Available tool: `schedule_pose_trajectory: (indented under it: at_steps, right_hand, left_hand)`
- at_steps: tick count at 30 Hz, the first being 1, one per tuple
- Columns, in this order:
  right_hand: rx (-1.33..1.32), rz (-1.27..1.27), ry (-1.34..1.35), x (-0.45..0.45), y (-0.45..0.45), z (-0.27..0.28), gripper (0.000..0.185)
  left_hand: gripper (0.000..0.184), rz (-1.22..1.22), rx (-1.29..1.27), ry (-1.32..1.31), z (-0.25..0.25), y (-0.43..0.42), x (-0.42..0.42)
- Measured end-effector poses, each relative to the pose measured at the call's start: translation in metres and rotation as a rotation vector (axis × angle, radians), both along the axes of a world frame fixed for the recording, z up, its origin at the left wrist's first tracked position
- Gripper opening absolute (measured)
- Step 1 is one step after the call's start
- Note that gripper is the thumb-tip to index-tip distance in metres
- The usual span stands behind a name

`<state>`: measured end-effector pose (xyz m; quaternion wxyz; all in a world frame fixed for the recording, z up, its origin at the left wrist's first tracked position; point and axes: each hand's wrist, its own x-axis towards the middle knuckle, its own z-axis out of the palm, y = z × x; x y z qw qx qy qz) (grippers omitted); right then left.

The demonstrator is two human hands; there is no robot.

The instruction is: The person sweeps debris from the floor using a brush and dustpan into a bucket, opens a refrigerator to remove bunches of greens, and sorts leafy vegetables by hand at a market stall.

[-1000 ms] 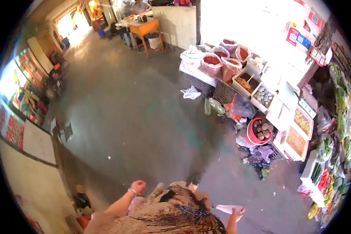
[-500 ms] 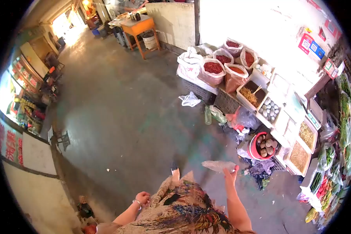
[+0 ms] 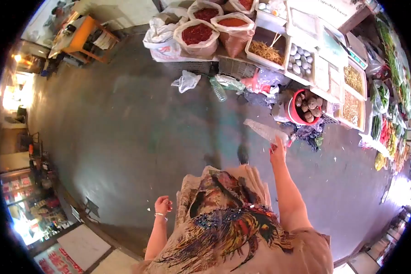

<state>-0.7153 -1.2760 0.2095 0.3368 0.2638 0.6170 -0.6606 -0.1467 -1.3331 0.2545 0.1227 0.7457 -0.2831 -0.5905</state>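
My right hand [image 3: 277, 150] is stretched forward and closed round one end of a long, pale, translucent item [image 3: 266, 131], which looks like a clear bag or wrapper and points to the left. Just beyond it stands a red bucket [image 3: 293, 108] of round brown roots. My left hand [image 3: 163, 205], with a bracelet at the wrist, hangs beside my patterned clothing; its fingers are curled and nothing shows in them.
Sacks of red spice [image 3: 197, 40] and trays of eggs [image 3: 299, 60] and dried goods line the stall ahead. A plastic bottle [image 3: 218, 89] and a white bag [image 3: 186, 81] lie on the floor. An orange table [image 3: 83, 37] stands at the upper left.
The view has turned right and the stall appears nearer. My right arm has reached further forward with the pale item, from low beside my body to near the red bucket.
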Motion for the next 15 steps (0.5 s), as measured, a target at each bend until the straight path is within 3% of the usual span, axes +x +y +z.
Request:
schedule_pose_trajectory:
  at_steps: [3, 6, 8, 9, 10, 11, 12, 13, 14, 15]
  right_hand:
    - [-0.049, -0.107, -0.109, -0.03, -0.018, -0.031, 0.047]
    - [-0.079, -0.172, -0.176, -0.064, -0.043, -0.052, 0.026]
    - [-0.116, -0.116, -0.261, -0.074, -0.088, 0.016, 0.027]
    - [-0.129, -0.078, -0.118, -0.099, -0.077, -0.051, 0.029]
    - [-0.164, -0.182, -0.059, -0.124, -0.071, -0.117, 0.033]
    - [-0.29, -0.066, -0.282, -0.167, -0.038, -0.21, 0.035]
    - [-0.213, -0.156, -0.256, -0.171, -0.076, -0.17, 0.037]
    - [-0.123, -0.251, -0.222, -0.174, -0.104, -0.119, 0.039]
    - [-0.122, -0.237, -0.236, -0.19, -0.117, -0.146, 0.039]
    - [-0.116, -0.259, -0.111, -0.213, -0.114, -0.2, 0.041]
  left_hand:
    - [0.016, -0.045, 0.047, -0.014, 0.003, -0.032, -0.023]
    - [0.015, -0.015, 0.035, -0.033, -0.006, -0.04, -0.058]
    - [0.018, -0.174, -0.007, -0.183, -0.009, -0.045, -0.086]
    - [0.024, -0.426, -0.033, -0.342, 0.02, -0.058, -0.124]
    - [0.029, -0.576, -0.115, -0.408, -0.006, -0.048, -0.116]
    - [0.033, -0.6, -0.055, -0.37, -0.027, -0.042, -0.112]
    - [0.035, -0.554, -0.037, -0.337, -0.032, -0.039, -0.124]
    - [0.042, -0.752, -0.103, -0.279, -0.027, -0.051, -0.14]
    - [0.037, -0.391, -0.272, 0.182, -0.091, -0.024, -0.103]
    - [0.037, -0.508, -0.236, 0.08, -0.082, -0.029, -0.132]
